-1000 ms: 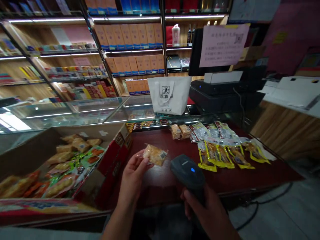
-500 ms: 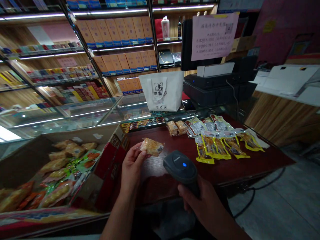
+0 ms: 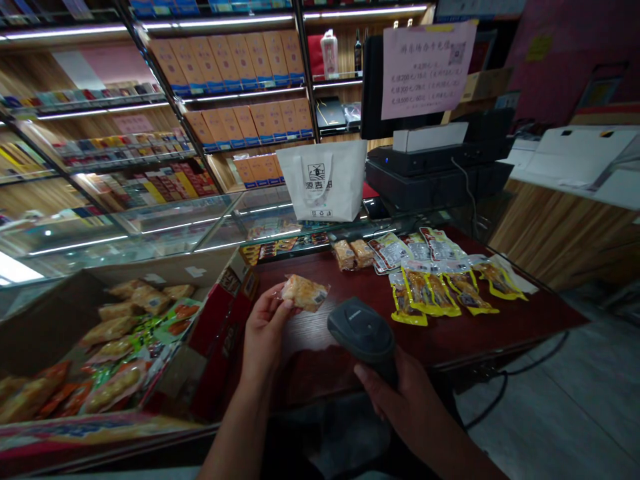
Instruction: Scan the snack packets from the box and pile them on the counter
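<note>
Pinched between the thumb and fingers of my left hand [image 3: 267, 320] is a small clear-wrapped snack pack [image 3: 305, 293], golden in colour, with a barcode patch facing up. My right hand [image 3: 400, 393] is wrapped round the handle of a dark barcode scanner [image 3: 363, 328]. The scanner's head points toward the snack pack, with a gap between them. Both are above the dark red tabletop [image 3: 345, 290]. Two similar wrapped snacks [image 3: 353, 255] lie behind, beside silver-white pouches [image 3: 395, 252] and several yellow-edged packets [image 3: 433, 293].
At left stands an open cardboard box [image 3: 200, 360] holding several snack packets. A white paper bag [image 3: 325, 183] stands on the glass counter [image 3: 220, 227]. To its right is a black checkout machine [image 3: 435, 173] with a pink notice [image 3: 425, 73]. Stocked shelves line the back; a cable [image 3: 493, 407] hangs at right.
The blue light on the scanner has gone out. Both hands stay nearly in place, still holding the snack pack and the scanner; the view has shifted very slightly.
</note>
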A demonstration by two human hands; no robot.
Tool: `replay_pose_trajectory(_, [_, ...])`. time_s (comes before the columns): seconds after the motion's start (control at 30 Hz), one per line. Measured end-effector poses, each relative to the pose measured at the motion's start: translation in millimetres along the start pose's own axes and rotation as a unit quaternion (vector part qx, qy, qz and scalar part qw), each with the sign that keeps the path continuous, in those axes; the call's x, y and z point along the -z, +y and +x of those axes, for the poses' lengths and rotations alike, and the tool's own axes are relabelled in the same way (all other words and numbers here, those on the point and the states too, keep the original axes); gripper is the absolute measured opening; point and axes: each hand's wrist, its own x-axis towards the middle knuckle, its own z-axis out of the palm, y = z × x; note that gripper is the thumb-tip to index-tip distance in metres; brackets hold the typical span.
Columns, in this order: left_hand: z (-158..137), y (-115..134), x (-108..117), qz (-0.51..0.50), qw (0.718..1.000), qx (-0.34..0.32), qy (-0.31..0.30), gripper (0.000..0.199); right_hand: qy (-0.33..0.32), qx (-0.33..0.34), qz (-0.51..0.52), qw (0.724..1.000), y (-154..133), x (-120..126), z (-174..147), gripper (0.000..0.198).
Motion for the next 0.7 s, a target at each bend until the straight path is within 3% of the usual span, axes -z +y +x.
replay_pose_trajectory(0.27, [41.5, -28.0, -19.3, 0.031, 0.995, 0.085, -0.040, 0.055, 0.020, -0.075, 0.098, 0.992, 7.6, 18.0, 4.7, 0.034])
replay_pose_trajectory(0.47, [79.1, -69.3, -70.0, 0.075, 0.977, 0.186, -0.066, 0.038, 0.053, -0.075, 0.112, 0.989, 24.0, 36.9, 6.8, 0.041])
replay_pose_trajectory(0.7, [94.9, -109.5, -129.3, 0.147, 0.945, 0.270, -0.111, 0.014, 0.081, -0.084, 0.117, 0.986, 34.0, 45.3, 3.1, 0.046])
